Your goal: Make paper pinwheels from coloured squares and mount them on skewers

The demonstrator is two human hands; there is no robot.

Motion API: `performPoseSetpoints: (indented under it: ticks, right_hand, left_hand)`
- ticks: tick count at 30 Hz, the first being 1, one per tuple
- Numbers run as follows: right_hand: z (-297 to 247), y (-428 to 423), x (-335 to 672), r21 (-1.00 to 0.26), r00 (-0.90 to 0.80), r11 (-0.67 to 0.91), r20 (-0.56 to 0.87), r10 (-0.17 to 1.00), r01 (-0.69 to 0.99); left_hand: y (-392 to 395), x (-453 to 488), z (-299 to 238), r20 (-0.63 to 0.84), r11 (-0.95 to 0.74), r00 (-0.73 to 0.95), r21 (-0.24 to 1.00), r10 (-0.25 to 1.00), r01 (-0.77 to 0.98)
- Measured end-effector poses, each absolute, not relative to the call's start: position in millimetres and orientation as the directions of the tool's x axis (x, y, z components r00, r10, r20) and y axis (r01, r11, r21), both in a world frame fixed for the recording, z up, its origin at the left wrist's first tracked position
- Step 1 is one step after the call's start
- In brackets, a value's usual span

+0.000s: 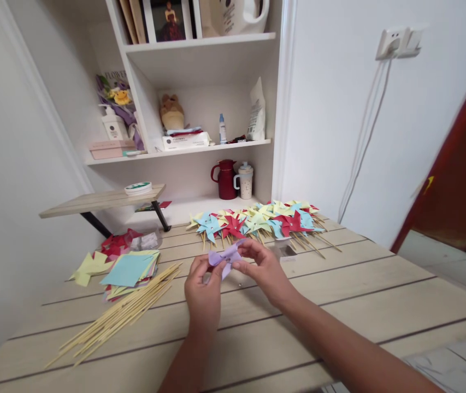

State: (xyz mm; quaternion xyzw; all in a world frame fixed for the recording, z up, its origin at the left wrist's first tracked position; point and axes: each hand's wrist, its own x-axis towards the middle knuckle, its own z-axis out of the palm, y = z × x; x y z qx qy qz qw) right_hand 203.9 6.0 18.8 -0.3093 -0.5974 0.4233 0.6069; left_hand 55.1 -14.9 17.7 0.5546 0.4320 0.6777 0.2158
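A purple paper pinwheel [228,256], its blades folded in, is held above the table between both hands. My left hand [204,284] pinches its left and lower side between thumb and fingers. On its right side, my right hand [261,267] grips it with thumb and fingertips. A tiny shiny bead [240,284] lies on the table just below. Behind the hands rests a pile of finished pinwheels [257,221] in red, blue and yellow on sticks. Left of my left hand lies a bundle of thin wooden sticks [122,314].
A stack of coloured paper squares [128,271] and a yellow folded paper [90,268] lie at the left. A small clear box [285,251] stands behind my right hand. A low wooden stand [101,200] and shelves [200,43] rise at the back, with a red jug [226,180].
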Motion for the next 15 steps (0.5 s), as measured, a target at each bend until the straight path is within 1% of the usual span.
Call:
performPoseSetpoints:
  ticks: [3,5,8,10,12,15]
  right_hand:
    - [18.6,5.8,206.4,-0.881,-0.068,0.442,0.458,0.886,-0.17]
    - [19.6,4.4,208.4,-0.883,-0.071,0.446,0.46,0.885,-0.149]
    - [22.2,1.1,210.8,-0.877,-0.091,0.47,0.478,0.874,-0.096]
    - [23.6,-0.8,212.0,-0.865,-0.104,0.492,0.501,0.859,-0.102]
    - [24.1,-2.4,212.9,-0.849,-0.11,0.516,0.527,0.843,-0.116]
    - [24.0,-4.4,214.1,-0.817,-0.103,0.572,0.576,0.811,-0.073]
  left_hand:
    - [-18.9,57.5,21.2,0.647,-0.589,-0.237,0.761,0.725,0.272]
    - [-20.3,57.5,22.3,0.716,-0.644,-0.199,0.693,0.67,0.325]
    - [-20.9,55.1,21.8,0.818,-0.723,-0.121,0.558,0.562,0.407]
    - [-21.2,52.7,20.7,0.876,-0.768,-0.068,0.454,0.478,0.452]
    - [-22.0,50.6,19.5,0.912,-0.79,-0.023,0.366,0.409,0.492]
    - [-24.8,48.6,18.3,0.938,-0.79,0.021,0.279,0.346,0.545]
